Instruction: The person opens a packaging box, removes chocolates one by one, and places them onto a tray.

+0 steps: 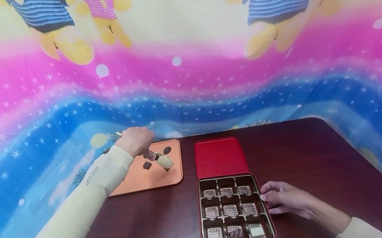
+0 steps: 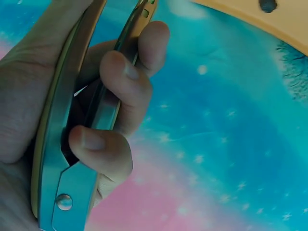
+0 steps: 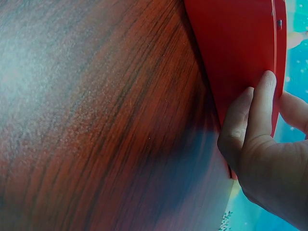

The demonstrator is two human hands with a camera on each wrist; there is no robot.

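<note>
My left hand [image 1: 138, 138] grips metal tongs [image 2: 53, 144], its fingers curled round one arm and the palm against the other. The tongs' cream tip [image 1: 165, 162] is low over the orange tray [image 1: 142, 184], overlapping a dark piece there. On that tray lie chocolates, among them a square one [image 1: 147, 165] and an oval one [image 1: 167, 150]. My right hand [image 1: 286, 198] holds the right wall of a red tin box [image 3: 231, 43], fingers along the outside and thumb at the rim. In its front row sit a dark striped chocolate [image 1: 235, 235] and a pale one [image 1: 257, 231].
The red lid [image 1: 221, 157] lies behind the box, right up against it. Both box and tray are on a dark brown wooden table [image 1: 304, 153]. A printed cloth [image 1: 186, 76] hangs right behind the table's far edge.
</note>
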